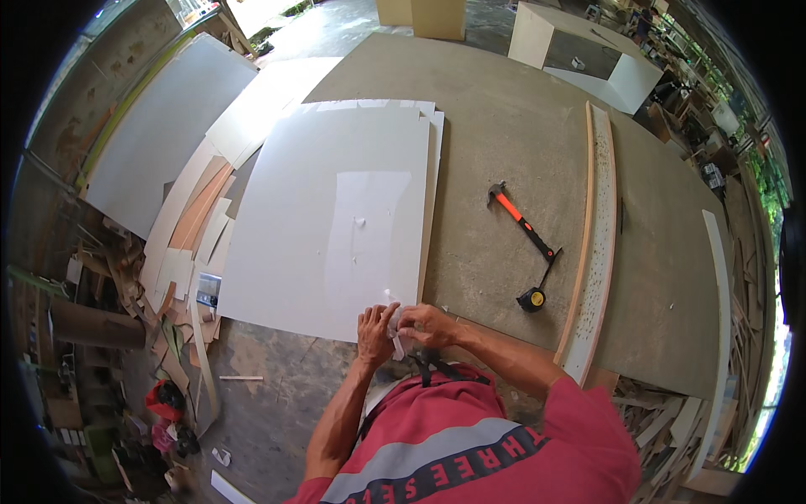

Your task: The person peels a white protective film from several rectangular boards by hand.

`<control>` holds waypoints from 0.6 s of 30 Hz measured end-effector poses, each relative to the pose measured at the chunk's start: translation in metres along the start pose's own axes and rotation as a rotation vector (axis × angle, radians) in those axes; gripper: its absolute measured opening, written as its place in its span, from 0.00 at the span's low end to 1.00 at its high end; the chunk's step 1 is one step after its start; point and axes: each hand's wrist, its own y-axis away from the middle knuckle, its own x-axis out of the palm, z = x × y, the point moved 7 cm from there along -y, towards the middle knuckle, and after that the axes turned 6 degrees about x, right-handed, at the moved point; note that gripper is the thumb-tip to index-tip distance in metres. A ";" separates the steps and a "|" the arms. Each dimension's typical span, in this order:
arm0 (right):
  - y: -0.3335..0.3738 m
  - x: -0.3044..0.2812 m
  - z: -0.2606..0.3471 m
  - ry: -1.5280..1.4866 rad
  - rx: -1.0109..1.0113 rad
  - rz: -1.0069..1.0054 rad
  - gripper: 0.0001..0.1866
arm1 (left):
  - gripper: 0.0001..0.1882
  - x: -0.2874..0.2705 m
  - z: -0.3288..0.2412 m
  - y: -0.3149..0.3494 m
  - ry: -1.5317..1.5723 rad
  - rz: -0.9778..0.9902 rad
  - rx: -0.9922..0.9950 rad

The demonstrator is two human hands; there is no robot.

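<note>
My left hand (375, 333) and my right hand (427, 326) meet at the near edge of a white panel (285, 218). Both have curled fingers closed on a crumpled, whitish see-through piece, which looks like thin plastic film (395, 324); its lower end hangs below the fingers. The fingertips hide part of it. Small white scraps (359, 223) lie on the glossy panel top, and a second board shows beneath along its right side.
Right of the panel, a claw hammer (522, 222) with an orange-and-black handle and a black-and-yellow tape measure (531, 299) lie on the brown work surface (478, 143). Beyond them runs a long narrow strip (598, 210). Wood offcuts (180, 252) are heaped at left.
</note>
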 end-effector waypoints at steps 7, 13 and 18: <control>-0.023 -0.064 -0.038 0.375 0.187 -0.423 0.10 | 0.24 0.009 0.007 0.006 -0.043 -0.006 -0.019; -0.032 -0.068 -0.042 0.423 0.120 -0.313 0.11 | 0.25 0.004 0.001 0.003 -0.053 -0.005 -0.028; -0.033 -0.060 -0.045 0.466 0.097 -0.306 0.09 | 0.26 0.006 0.002 0.004 -0.055 -0.008 -0.034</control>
